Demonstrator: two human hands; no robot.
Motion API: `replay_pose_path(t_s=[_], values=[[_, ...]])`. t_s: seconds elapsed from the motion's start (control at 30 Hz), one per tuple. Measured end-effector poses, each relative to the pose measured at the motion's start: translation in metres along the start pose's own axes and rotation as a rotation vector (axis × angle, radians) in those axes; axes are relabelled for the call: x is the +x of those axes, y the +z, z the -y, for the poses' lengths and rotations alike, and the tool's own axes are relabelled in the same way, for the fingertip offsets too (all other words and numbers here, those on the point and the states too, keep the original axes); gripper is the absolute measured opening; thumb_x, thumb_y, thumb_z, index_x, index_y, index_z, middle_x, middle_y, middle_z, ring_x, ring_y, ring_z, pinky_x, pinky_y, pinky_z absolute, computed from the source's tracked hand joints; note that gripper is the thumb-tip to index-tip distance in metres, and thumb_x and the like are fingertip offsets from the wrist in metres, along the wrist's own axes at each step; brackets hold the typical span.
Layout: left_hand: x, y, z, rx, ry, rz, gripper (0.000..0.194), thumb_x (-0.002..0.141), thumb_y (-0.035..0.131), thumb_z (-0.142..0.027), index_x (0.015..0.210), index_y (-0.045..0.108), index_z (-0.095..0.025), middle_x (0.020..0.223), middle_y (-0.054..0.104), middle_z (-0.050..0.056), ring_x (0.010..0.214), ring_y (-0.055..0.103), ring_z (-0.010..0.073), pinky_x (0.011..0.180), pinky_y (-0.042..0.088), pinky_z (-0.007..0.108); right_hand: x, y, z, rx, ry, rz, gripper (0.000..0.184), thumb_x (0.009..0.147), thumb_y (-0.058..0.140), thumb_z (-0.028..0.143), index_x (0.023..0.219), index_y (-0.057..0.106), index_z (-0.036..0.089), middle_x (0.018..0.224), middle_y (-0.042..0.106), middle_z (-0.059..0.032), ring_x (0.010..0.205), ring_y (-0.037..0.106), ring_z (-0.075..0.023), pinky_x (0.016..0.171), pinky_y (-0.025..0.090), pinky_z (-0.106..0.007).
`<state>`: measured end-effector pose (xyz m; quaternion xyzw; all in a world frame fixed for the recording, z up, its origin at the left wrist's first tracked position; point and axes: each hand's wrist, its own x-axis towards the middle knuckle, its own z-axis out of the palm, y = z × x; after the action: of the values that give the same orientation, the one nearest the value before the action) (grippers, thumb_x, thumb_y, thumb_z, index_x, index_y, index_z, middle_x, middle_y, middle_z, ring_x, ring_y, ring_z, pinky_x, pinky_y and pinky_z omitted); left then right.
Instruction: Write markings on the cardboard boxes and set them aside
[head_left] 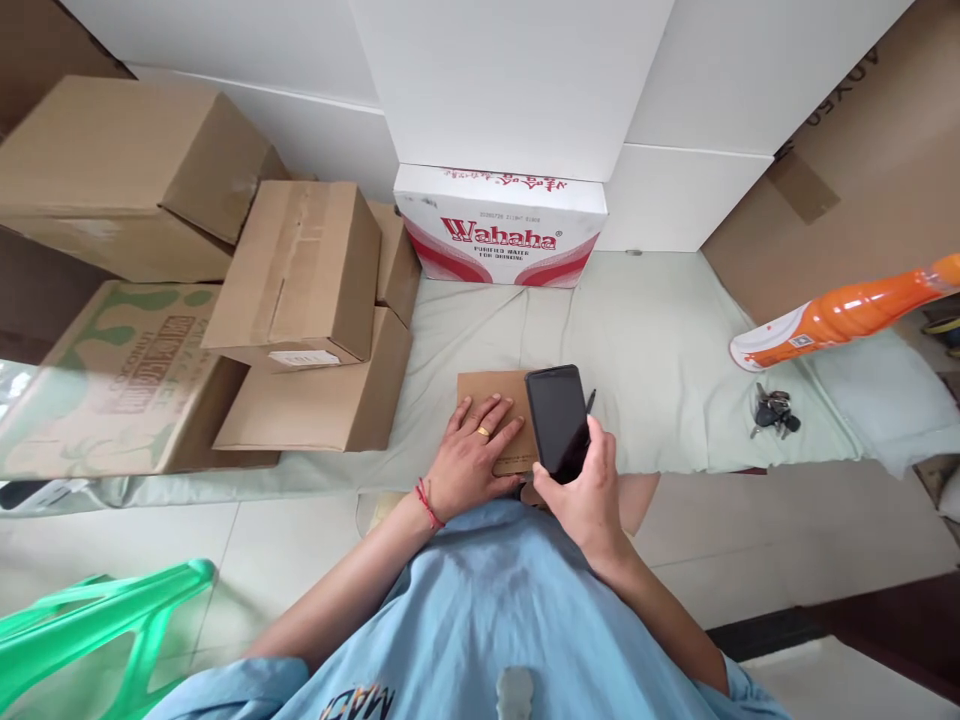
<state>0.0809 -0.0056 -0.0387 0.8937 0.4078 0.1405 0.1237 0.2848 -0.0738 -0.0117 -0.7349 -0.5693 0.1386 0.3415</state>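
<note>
My left hand (480, 445) lies flat with its fingers apart on a brown kraft-covered notebook or card (517, 388) near the table's front edge. In my right hand (589, 495) is a black smartphone (556, 415), gripped by its lower part between thumb and fingers. Its screen is dark and faces up. The phone overlaps the right side of the brown cover. Just right of the phone, the tip of a dark pen-like stick (592, 398) shows; the rest of it is hidden.
Cardboard boxes (300, 270) are stacked at the left. A white Wahaha box (502, 230) stands at the back. An orange bottle (847, 315) and keys (774, 412) are on the right of the cloth-covered table (645, 330). A green plastic stool (142, 620) stands at lower left.
</note>
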Motion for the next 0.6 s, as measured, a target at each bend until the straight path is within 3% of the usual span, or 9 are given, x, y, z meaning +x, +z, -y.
replay_pose_path(t_s=[0.4, 0.6], values=[[-0.001, 0.007, 0.002, -0.004, 0.008, -0.059, 0.068, 0.095, 0.072, -0.059, 0.151, 0.068, -0.02, 0.163, 0.06, 0.022, 0.157, 0.051, 0.0439, 0.135, 0.029, 0.069, -0.009, 0.008, 0.013, 0.01, 0.003, 0.041, 0.092, 0.083, 0.081, 0.04, 0.161, 0.035, 0.023, 0.135, 0.061, -0.0198, 0.125, 0.067, -0.0415, 0.095, 0.065, -0.057], [-0.001, 0.005, 0.002, -0.014, 0.005, -0.027, 0.078, 0.087, 0.084, -0.057, 0.153, 0.067, -0.019, 0.168, 0.055, 0.022, 0.157, 0.05, 0.0463, 0.134, 0.03, 0.071, 0.011, -0.002, -0.016, 0.009, 0.096, -0.052, 0.09, 0.081, 0.08, 0.049, 0.157, 0.043, 0.017, 0.134, 0.062, -0.0211, 0.122, 0.069, -0.0402, 0.099, 0.062, -0.056]])
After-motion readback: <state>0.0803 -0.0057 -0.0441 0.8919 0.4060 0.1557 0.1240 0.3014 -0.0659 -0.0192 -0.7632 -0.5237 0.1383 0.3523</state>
